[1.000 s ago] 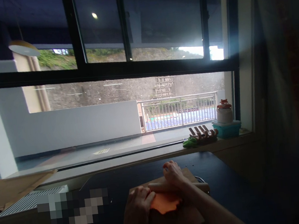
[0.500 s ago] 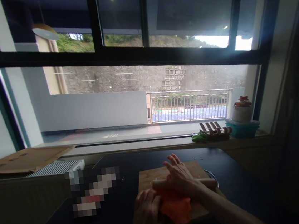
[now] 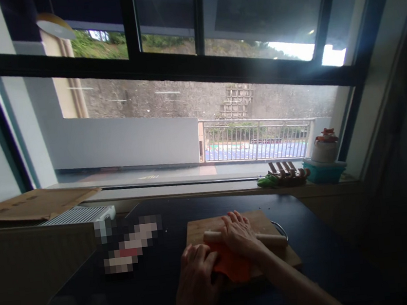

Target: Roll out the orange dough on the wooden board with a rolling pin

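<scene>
A thin orange sheet, apparently dough [image 3: 234, 266], lies on a wooden cutting board [image 3: 258, 218]. Across its far edge rests a pale rolling pin [image 3: 272, 239]. My right hand [image 3: 239, 232] lies flat over the pin, its fingers stretched out past it towards the window. At the sheet's left edge my left hand [image 3: 197, 266] has curled fingers, with the thumb on the orange sheet. Its fingertips are partly hidden, and my right wrist covers part of the sheet and pin.
The board stands on a dark table [image 3: 153, 295]; a metal handle [image 3: 282, 226] shows at its right. Left of my hands is a pixelated patch. A cardboard piece [image 3: 36, 203] lies by a radiator [image 3: 81, 214]. The sill holds a brown rack [image 3: 289, 174] and a teal box [image 3: 325, 170].
My right hand's raised fingers have come down flatter over the rolling pin. My left hand stays at the orange sheet's left edge. The whole view has shifted slightly upward.
</scene>
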The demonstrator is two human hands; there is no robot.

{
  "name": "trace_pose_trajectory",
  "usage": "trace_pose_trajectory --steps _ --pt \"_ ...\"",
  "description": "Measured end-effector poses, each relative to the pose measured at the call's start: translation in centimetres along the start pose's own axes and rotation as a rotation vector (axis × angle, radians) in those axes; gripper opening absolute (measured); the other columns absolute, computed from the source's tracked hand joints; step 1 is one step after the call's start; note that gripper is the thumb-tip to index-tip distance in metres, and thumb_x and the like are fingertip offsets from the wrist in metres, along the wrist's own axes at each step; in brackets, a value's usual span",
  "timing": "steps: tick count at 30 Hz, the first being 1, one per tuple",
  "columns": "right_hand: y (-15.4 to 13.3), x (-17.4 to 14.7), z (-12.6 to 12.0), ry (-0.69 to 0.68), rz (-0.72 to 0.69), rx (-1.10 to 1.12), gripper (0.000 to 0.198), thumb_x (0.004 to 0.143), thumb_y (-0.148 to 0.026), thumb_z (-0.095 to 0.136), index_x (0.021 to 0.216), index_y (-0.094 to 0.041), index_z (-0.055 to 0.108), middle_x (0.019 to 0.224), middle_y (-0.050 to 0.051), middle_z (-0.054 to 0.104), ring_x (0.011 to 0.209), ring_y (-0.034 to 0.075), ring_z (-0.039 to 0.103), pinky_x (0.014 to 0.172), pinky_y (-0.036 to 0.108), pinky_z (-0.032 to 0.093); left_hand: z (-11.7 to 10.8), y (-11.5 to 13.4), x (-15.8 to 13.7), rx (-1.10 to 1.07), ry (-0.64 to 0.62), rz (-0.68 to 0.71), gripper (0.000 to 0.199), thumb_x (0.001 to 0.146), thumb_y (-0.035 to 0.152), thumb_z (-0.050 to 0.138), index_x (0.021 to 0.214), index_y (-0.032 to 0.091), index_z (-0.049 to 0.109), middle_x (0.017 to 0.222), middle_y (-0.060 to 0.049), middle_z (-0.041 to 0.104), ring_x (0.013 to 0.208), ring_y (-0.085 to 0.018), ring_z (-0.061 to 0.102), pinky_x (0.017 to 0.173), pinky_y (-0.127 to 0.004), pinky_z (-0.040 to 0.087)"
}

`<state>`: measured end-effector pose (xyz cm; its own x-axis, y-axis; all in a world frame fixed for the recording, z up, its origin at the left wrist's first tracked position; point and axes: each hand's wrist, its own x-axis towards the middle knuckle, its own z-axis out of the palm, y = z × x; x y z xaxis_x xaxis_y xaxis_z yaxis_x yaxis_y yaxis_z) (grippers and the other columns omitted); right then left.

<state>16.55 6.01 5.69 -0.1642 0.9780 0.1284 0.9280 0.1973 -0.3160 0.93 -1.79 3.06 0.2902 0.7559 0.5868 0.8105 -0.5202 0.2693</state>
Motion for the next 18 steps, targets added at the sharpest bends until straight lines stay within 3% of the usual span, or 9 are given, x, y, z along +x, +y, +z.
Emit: trace_pose_trajectory --steps 3,11,18 --pt "-0.3 -0.4 -0.1 0.019 -0.001 -0.022 0.05 0.096 -0.032 0.025 0.14 -0.017 0.044 0.151 0.013 0.034 0.142 0.03 0.018 0.113 0.05 0.013 -0.2 0.3 0.0 0.013 -0.005 0.005 0.019 0.076 0.015 0.058 0.092 0.023 0.065 0.097 -0.004 0.063 0.099 -0.025 0.059 0.106 -0.057 0.032" --pt "0.5 5.1 -1.1 0.033 0.097 -0.077 0.045 0.093 -0.028 0.033 0.134 -0.019 0.051 0.145 0.014 0.04 0.14 0.03 0.022 0.109 0.052 0.019 0.2 -0.1 -0.1 0.031 0.006 0.004 0.025 0.074 0.013 0.059 0.097 0.023 0.065 0.098 -0.003 0.064 0.098 -0.024 0.061 0.105 -0.058 0.033" --pt "-0.5 0.1 0.4 0.056 0.001 -0.04 0.048 0.098 -0.035 0.024 0.136 -0.02 0.048 0.149 0.012 0.037 0.142 0.029 0.02 0.112 0.049 0.016 -0.4 0.4 0.1 0.01 -0.018 -0.008 0.019 0.076 0.015 0.058 0.092 0.023 0.065 0.096 -0.003 0.064 0.097 -0.023 0.06 0.106 -0.058 0.031"
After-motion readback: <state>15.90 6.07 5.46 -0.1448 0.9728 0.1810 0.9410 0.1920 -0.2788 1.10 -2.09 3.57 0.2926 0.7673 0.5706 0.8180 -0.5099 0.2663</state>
